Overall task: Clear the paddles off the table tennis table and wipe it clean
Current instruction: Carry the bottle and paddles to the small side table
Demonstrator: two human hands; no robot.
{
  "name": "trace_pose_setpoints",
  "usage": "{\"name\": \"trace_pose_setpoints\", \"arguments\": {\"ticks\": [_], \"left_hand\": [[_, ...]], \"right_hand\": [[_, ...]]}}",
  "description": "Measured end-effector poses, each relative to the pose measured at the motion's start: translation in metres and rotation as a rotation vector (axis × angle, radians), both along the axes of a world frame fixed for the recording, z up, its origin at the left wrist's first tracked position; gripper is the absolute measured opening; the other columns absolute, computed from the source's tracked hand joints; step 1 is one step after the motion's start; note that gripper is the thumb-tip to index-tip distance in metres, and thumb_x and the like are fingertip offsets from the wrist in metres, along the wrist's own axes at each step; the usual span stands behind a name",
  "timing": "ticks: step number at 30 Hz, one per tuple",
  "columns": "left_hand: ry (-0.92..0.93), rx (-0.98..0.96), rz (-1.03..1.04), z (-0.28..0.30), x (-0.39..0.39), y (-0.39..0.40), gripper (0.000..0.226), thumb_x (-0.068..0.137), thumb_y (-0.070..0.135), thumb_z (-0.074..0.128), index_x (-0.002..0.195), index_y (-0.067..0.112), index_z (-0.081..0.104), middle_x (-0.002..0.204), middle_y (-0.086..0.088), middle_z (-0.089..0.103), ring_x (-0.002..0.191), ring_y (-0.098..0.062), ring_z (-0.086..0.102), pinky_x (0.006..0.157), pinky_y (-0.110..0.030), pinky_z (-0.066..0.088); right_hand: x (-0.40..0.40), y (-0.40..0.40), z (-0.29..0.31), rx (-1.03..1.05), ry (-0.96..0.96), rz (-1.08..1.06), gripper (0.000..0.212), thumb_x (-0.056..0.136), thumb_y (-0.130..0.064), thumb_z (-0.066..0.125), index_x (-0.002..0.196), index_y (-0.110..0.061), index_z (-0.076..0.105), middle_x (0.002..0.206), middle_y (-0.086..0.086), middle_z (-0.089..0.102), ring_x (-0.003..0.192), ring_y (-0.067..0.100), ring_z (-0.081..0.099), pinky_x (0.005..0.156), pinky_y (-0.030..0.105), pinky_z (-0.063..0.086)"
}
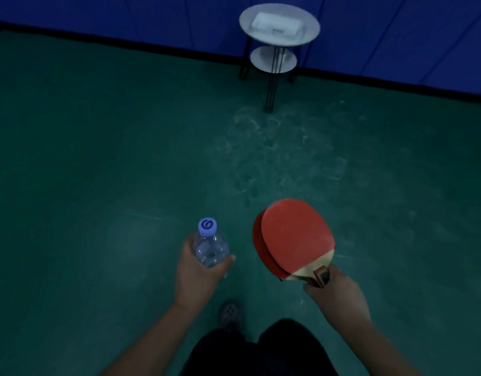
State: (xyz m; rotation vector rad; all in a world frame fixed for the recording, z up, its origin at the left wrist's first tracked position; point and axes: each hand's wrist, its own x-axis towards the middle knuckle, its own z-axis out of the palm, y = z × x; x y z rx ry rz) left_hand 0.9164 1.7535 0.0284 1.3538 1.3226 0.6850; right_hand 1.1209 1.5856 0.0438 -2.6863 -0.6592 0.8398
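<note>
Paddles (293,238) ride stacked in our right hand (339,294), its fingers curled around both handles, while our left hand (198,272) wraps a clear water bottle (210,244) with a blue cap; the table tennis table itself is out of view. We judge the step to be carrying them to the small round side table (279,24) ahead by the blue wall, so we should hold the handles together and set them down flat beside the white box (276,24) on its top. Red rubber faces up, the blades slightly offset, pale wood showing at the neck.

Bottle (210,246) left of paddles (293,240); side table (279,25) far ahead.
</note>
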Motion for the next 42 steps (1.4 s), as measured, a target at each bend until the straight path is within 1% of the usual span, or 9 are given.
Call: {"name": "trace_pose_setpoints", "arguments": {"ticks": [4,8,14,21,29,34,39,41,42], "left_hand": [[-0.006,-0.011,-0.09,0.007,0.078,0.079,0.064,0.062,0.003,0.092,0.114,0.013,0.056,0.1,0.001,0.071,0.082,-0.006,0.07,0.068,-0.013,0.05],[-0.053,-0.015,-0.132,0.005,0.164,0.148,0.053,0.067,-0.011,0.084,0.109,0.003,0.056,0.095,-0.006,0.07,0.073,-0.003,0.068,0.06,-0.013,0.049],[-0.005,-0.02,-0.066,-0.008,0.287,0.25,0.057,0.066,-0.001,0.088,0.113,0.007,0.058,0.098,-0.004,0.072,0.084,-0.015,0.071,0.07,-0.019,0.053],[-0.01,0.039,0.005,0.016,0.422,0.378,0.059,0.064,-0.004,0.089,0.113,0.007,0.057,0.097,-0.001,0.07,0.074,0.003,0.065,0.068,-0.009,0.048],[0.005,0.052,0.08,-0.003,0.537,0.552,0.061,0.064,0.0,0.09,0.115,0.007,0.058,0.1,-0.001,0.07,0.077,0.001,0.066,0.07,-0.009,0.048],[-0.031,0.011,0.093,-0.02,0.614,0.679,0.065,0.062,0.004,0.092,0.115,0.013,0.057,0.102,0.003,0.071,0.084,-0.007,0.068,0.077,-0.023,0.052],[-0.069,0.017,-0.001,-0.007,0.696,0.802,0.062,0.064,-0.003,0.089,0.114,0.014,0.056,0.102,-0.001,0.07,0.079,0.001,0.067,0.067,-0.012,0.051],[-0.05,0.029,-0.015,-0.004,0.725,0.849,0.059,0.063,0.0,0.091,0.109,0.016,0.058,0.1,-0.005,0.069,0.08,-0.003,0.068,0.067,-0.017,0.054],[-0.025,0.027,-0.008,-0.002,0.739,0.872,0.061,0.06,0.011,0.095,0.109,0.017,0.059,0.102,-0.009,0.068,0.084,-0.01,0.07,0.07,-0.026,0.058]], "right_hand": [[0.064,0.059,0.005,0.015,-0.011,-0.067,0.027,0.078,-0.04,0.071,0.088,-0.023,0.053,0.079,-0.003,0.064,0.076,0.025,0.062,0.063,0.032,0.046],[0.138,0.124,-0.006,0.04,-0.013,-0.116,0.027,0.078,-0.04,0.071,0.086,-0.023,0.052,0.075,-0.005,0.062,0.075,0.025,0.062,0.061,0.032,0.043],[0.267,0.237,-0.017,0.039,0.014,-0.079,0.026,0.08,-0.038,0.071,0.088,-0.021,0.053,0.076,-0.005,0.06,0.076,0.025,0.061,0.062,0.032,0.043],[0.413,0.378,0.004,0.028,0.013,0.018,0.029,0.08,-0.04,0.071,0.092,-0.021,0.051,0.081,-0.001,0.061,0.081,0.027,0.062,0.064,0.032,0.043],[0.545,0.556,-0.005,0.055,0.004,0.046,0.028,0.08,-0.042,0.072,0.088,-0.024,0.052,0.078,-0.005,0.062,0.076,0.022,0.063,0.064,0.033,0.05],[0.617,0.678,-0.013,0.02,0.019,0.032,0.029,0.08,-0.04,0.073,0.088,-0.023,0.051,0.075,-0.006,0.059,0.074,0.022,0.061,0.06,0.031,0.044],[0.693,0.792,-0.005,0.005,0.01,0.024,0.031,0.078,-0.042,0.073,0.091,-0.021,0.054,0.08,0.002,0.064,0.084,0.03,0.065,0.064,0.033,0.046],[0.725,0.829,0.0,0.005,0.02,0.018,0.031,0.078,-0.042,0.073,0.092,-0.021,0.056,0.08,0.001,0.065,0.08,0.029,0.065,0.063,0.032,0.046],[0.74,0.846,0.003,0.013,0.029,0.007,0.03,0.077,-0.041,0.073,0.092,-0.021,0.056,0.079,0.0,0.065,0.078,0.027,0.065,0.062,0.032,0.045]]}}
